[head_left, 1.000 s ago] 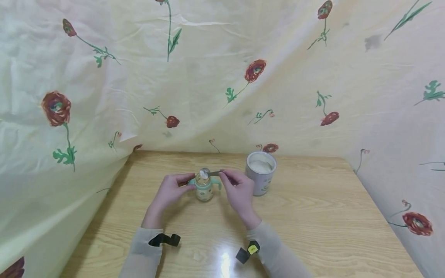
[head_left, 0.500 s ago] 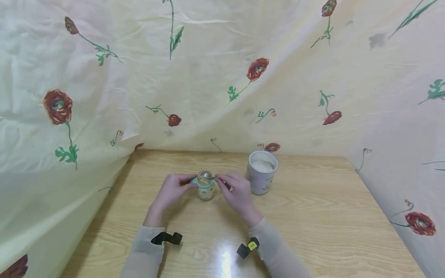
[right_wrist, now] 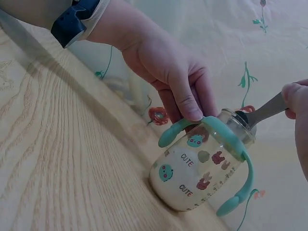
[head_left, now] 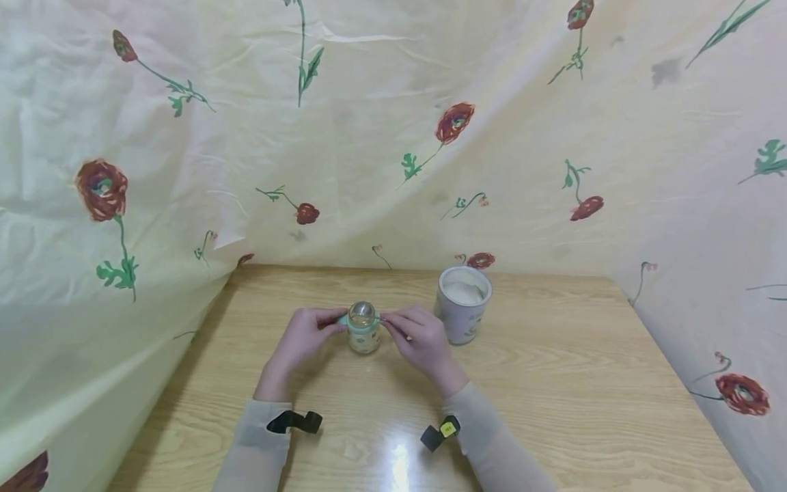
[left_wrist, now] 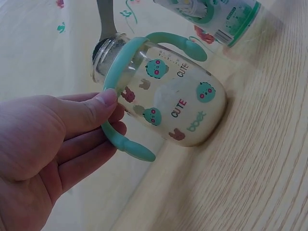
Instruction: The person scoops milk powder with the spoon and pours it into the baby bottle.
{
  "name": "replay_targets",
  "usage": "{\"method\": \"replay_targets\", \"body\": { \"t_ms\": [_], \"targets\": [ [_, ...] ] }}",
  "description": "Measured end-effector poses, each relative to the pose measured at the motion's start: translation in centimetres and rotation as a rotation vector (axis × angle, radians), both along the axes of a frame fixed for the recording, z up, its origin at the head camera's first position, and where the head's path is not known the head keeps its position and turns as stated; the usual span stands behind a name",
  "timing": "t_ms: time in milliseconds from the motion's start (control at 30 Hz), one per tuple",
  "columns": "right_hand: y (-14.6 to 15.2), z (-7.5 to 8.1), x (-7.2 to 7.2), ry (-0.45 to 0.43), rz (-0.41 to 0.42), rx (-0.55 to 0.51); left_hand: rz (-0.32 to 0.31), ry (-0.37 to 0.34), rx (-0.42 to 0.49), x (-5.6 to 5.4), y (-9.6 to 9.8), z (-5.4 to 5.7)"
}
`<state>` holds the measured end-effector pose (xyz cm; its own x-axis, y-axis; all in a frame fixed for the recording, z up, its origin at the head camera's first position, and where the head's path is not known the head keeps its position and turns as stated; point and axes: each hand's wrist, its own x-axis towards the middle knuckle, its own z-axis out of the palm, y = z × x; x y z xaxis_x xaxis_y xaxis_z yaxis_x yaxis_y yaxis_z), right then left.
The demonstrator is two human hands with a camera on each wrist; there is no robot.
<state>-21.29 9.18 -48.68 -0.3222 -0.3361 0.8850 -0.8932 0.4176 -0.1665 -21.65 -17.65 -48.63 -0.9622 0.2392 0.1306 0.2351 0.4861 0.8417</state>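
A clear baby bottle point(head_left: 364, 340) with a mint-green ring, two handles and cartoon prints stands upright on the table, uncapped. Something pale shows inside it in the left wrist view. My left hand point(head_left: 305, 336) pinches the ring by the left handle, thumb in front and fingers behind. My right hand point(head_left: 423, 342) pinches the handle of a metal spoon point(right_wrist: 269, 109) between thumb and fingers. The spoon's bowl lies right at the bottle's mouth, its shiny rounded back facing up in the head view. Its underside is hidden there.
A tall open tin point(head_left: 460, 318) of white powder stands just beyond my right hand. The wooden table point(head_left: 553, 369) extends right and toward me. A flowered cloth point(head_left: 344, 137) hangs behind and at both sides.
A second ago the spoon held white powder over the bottle's mouth. The bowl has since lowered and turned over, and no powder shows on it now. My left hand keeps its hold.
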Motion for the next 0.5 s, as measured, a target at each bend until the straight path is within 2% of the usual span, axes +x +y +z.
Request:
{"method": "replay_targets", "body": {
  "t_ms": [233, 500],
  "targets": [
    [0.22, -0.12, -0.18, 0.056, 0.005, 0.020, 0.006, 0.002, -0.005, -0.02, -0.03, -0.33],
    [0.30, 0.08, -0.09, 0.084, 0.011, 0.041, -0.004, 0.019, -0.002, 0.10, 0.08, -0.13]
  ]
}}
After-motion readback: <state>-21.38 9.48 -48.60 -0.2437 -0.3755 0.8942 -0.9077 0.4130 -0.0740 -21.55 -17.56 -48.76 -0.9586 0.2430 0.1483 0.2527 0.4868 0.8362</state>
